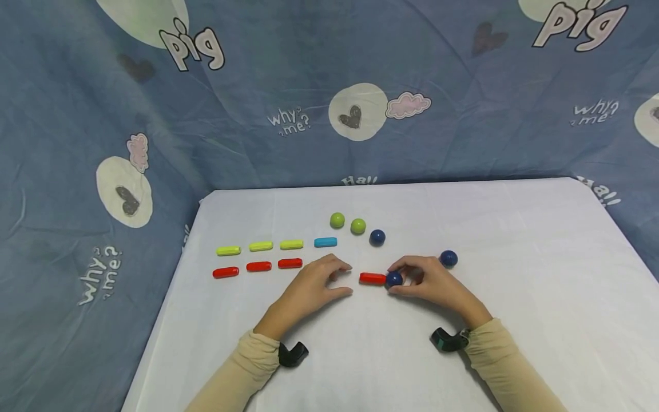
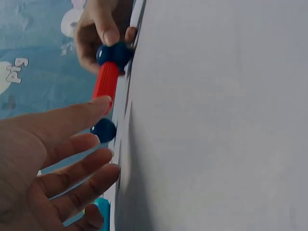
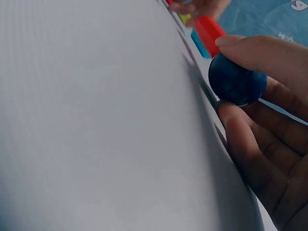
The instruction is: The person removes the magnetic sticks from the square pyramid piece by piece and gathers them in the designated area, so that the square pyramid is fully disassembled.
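Observation:
My right hand (image 1: 437, 281) pinches a dark blue ball (image 1: 394, 278) between thumb and fingers. That ball sits against the right end of a red rod (image 1: 372, 278) lying in front of me. In the right wrist view the thumb presses one side of the ball (image 3: 237, 81), a finger the other. My left hand (image 1: 313, 287) holds nothing; thumb and fingers are spread apart, a short gap left of the rod's free end. The left wrist view has the thumb overlapping the end of the rod (image 2: 106, 84).
Left of the hands lie three more red rods (image 1: 259, 266) and a row of three yellow rods (image 1: 261, 246), with a blue rod (image 1: 325, 242) at its end. Two green balls (image 1: 358, 226) and a blue ball (image 1: 377, 238) stand farther back; another blue ball (image 1: 448, 258) is behind my right hand.

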Tool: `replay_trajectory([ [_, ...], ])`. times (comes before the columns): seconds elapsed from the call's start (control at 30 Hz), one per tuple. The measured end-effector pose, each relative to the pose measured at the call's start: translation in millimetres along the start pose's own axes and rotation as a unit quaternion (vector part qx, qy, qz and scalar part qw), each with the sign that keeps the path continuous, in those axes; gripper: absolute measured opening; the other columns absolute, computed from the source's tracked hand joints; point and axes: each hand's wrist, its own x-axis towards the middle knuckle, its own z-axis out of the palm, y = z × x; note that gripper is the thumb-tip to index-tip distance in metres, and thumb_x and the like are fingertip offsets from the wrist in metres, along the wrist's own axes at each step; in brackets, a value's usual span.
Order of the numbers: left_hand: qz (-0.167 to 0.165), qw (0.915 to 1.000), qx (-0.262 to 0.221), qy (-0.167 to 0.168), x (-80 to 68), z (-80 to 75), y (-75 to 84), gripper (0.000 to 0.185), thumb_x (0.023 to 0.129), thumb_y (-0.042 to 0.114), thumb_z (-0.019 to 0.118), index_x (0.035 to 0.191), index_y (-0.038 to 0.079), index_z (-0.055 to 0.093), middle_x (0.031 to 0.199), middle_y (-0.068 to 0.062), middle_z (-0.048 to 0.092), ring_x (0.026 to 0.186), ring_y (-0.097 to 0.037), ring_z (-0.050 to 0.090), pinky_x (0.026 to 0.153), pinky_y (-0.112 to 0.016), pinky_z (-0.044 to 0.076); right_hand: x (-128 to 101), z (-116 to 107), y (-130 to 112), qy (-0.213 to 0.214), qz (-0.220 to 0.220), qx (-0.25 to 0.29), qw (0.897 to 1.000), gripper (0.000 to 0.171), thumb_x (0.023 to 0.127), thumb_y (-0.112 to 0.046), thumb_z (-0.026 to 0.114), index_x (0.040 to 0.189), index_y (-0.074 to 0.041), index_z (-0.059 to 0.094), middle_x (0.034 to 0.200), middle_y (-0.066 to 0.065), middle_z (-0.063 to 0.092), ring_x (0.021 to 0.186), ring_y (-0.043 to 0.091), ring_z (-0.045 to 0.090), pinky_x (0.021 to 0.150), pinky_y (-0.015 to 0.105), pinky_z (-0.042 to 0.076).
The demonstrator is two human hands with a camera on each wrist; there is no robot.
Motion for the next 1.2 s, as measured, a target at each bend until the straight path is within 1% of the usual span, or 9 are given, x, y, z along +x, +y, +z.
replay_trajectory([
  [0.1,0.006,0.9998,-0.016,-0.010,-0.4,3.3,3.8,0.047,0.086,0.035,0.086,0.127,0.020,0.070,0.111,0.009,0.068,0.091,-0.008,0.057,0.079,-0.024,0.052,1,6,0,-0.001,-0.015,0.006,1.000,0.033,0.081,-0.028,0.090,0.111,-0.026,0.074,0.093,-0.012,0.071,0.079,0.008,0.064,0.067,0.022,0.054],
  [0.17,0.010,0.9994,-0.027,-0.018,-0.4,4.6,5.6,0.045,0.087,0.034,0.085,0.127,0.021,0.070,0.112,0.009,0.069,0.090,-0.007,0.058,0.080,-0.024,0.052,2,10,0,-0.001,-0.025,0.011,1.000,0.033,0.081,-0.027,0.090,0.110,-0.026,0.074,0.091,-0.012,0.070,0.077,0.009,0.063,0.065,0.022,0.053],
  [0.33,0.027,0.9981,-0.044,-0.034,1.3,8.7,7.8,0.038,0.089,0.031,0.083,0.123,0.020,0.073,0.104,0.009,0.070,0.088,-0.007,0.058,0.080,-0.023,0.052,3,17,-1,-0.007,-0.033,0.021,0.999,0.034,0.080,-0.028,0.091,0.109,-0.027,0.074,0.085,-0.012,0.066,0.071,0.009,0.058,0.059,0.021,0.048],
  [0.47,0.039,0.9970,-0.056,-0.037,1.7,12.1,9.2,0.034,0.090,0.030,0.082,0.121,0.019,0.074,0.102,0.009,0.071,0.088,-0.007,0.058,0.080,-0.023,0.052,4,19,-2,-0.011,-0.036,0.022,0.999,0.034,0.079,-0.030,0.091,0.109,-0.027,0.074,0.082,-0.012,0.064,0.066,0.006,0.054,0.057,0.020,0.045],
  [0.6,0.046,0.9964,-0.063,-0.031,1.3,13.9,10.6,0.026,0.091,0.025,0.081,0.115,0.018,0.076,0.100,0.008,0.071,0.087,-0.007,0.059,0.079,-0.023,0.052,4,20,-3,-0.013,-0.041,0.023,0.999,0.034,0.079,-0.030,0.091,0.109,-0.027,0.074,0.081,-0.011,0.064,0.067,0.008,0.055,0.057,0.020,0.045],
  [0.73,0.047,0.9966,-0.061,-0.029,1.4,14.0,11.0,0.021,0.092,0.023,0.080,0.111,0.017,0.076,0.096,0.008,0.069,0.085,-0.008,0.058,0.077,-0.022,0.050,4,20,-3,-0.016,-0.036,0.021,0.999,0.033,0.079,-0.029,0.091,0.108,-0.029,0.074,0.080,-0.010,0.065,0.067,0.010,0.056,0.057,0.020,0.045],
  [0.97,0.049,0.9962,-0.063,-0.034,2.3,14.3,8.7,0.019,0.093,0.025,0.079,0.110,0.017,0.076,0.087,0.009,0.063,0.078,-0.009,0.056,0.071,-0.021,0.045,4,20,-3,-0.018,-0.022,0.028,0.999,0.032,0.080,-0.031,0.090,0.108,-0.030,0.073,0.080,-0.008,0.064,0.066,0.006,0.052,0.057,0.020,0.043],
  [1.07,0.055,0.9959,-0.063,-0.034,2.3,14.0,7.8,0.018,0.093,0.025,0.078,0.109,0.016,0.076,0.085,0.008,0.062,0.076,-0.009,0.055,0.068,-0.021,0.044,4,20,-3,-0.022,-0.012,0.031,0.999,0.032,0.080,-0.031,0.090,0.107,-0.030,0.073,0.081,-0.008,0.064,0.066,0.007,0.052,0.057,0.020,0.043],
  [1.2,0.058,0.9957,-0.065,-0.034,2.1,13.7,6.8,0.018,0.093,0.025,0.078,0.108,0.016,0.076,0.083,0.008,0.060,0.073,-0.007,0.053,0.066,-0.020,0.042,4,21,-3,-0.024,-0.008,0.029,0.999,0.033,0.080,-0.032,0.091,0.107,-0.031,0.073,0.081,-0.008,0.063,0.066,0.006,0.052,0.058,0.020,0.043],
])
